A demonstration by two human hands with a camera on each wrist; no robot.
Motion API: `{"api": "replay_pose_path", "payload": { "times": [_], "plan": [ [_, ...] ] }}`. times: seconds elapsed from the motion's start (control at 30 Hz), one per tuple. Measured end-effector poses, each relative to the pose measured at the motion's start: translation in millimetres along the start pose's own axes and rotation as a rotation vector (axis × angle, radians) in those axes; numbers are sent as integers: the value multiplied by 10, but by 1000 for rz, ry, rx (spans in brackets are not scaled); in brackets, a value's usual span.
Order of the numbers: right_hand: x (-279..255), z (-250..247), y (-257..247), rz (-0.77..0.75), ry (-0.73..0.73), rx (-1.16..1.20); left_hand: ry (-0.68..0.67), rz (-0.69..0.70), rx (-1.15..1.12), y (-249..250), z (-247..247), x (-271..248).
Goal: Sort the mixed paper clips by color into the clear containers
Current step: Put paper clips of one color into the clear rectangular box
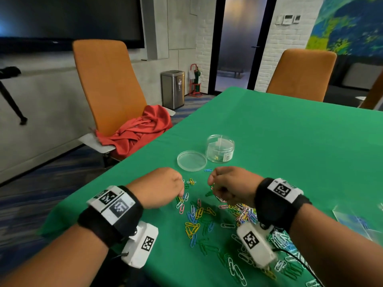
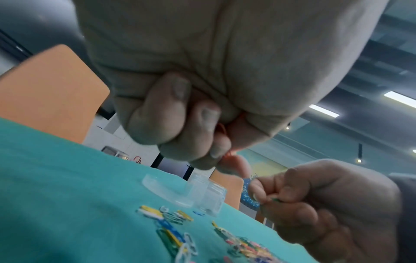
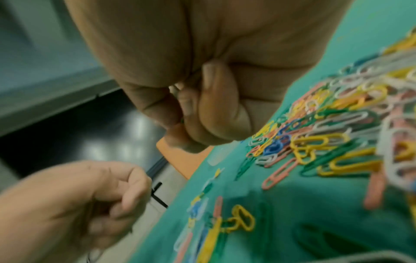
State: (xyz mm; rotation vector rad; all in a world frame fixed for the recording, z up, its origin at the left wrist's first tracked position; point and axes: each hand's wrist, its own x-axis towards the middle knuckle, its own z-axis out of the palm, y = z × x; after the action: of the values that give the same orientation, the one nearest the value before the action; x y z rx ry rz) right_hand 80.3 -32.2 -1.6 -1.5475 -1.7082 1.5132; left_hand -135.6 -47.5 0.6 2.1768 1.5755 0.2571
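1. Head view: the sorting looks barely begun. The clear round plastic jar (image 1: 220,148) at centre holds little, its shallow clear lid (image 1: 192,160) lies beside it, and glossy coloured wire paper clips (image 1: 209,220) litter the green felt tablecloth (image 1: 290,141) at lower centre.
2. Left wrist view: the left hand (image 2: 186,113) is curled; something reddish shows between its fingers.
3. Right wrist view: the right hand (image 3: 202,106) pinches a green clip (image 3: 181,120).

Two orange chairs (image 1: 107,83) flank the green-covered bench (image 1: 290,141); red cloth (image 1: 143,129) on one seat; steel bin (image 1: 173,89) by white brick wall (image 1: 204,48); dark screen (image 1: 70,19); glass door (image 1: 241,40).
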Motion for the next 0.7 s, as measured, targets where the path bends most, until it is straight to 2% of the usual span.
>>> {"api": "replay_pose_path", "payload": {
  "times": [0.07,0.17,0.37,0.43,0.53,0.6,0.7],
  "plan": [
    [8,-34,21,24,-46,250,21,-58,-131,3,10,19],
    [6,-64,21,71,-87,322,-61,-115,-404,-3,38,23],
    [14,-148,45,94,-98,391,-137,-116,-407,36,49,9],
    [18,-158,57,77,-90,309,-126,-77,-276,25,53,19],
    [42,-160,68,56,-51,175,-104,-10,78,21,71,-9],
    [68,-177,54,21,5,86,-140,-8,183,14,97,-42],
    [82,-220,31,-102,153,-335,-152,-11,249,29,124,-54]
  ]
}}
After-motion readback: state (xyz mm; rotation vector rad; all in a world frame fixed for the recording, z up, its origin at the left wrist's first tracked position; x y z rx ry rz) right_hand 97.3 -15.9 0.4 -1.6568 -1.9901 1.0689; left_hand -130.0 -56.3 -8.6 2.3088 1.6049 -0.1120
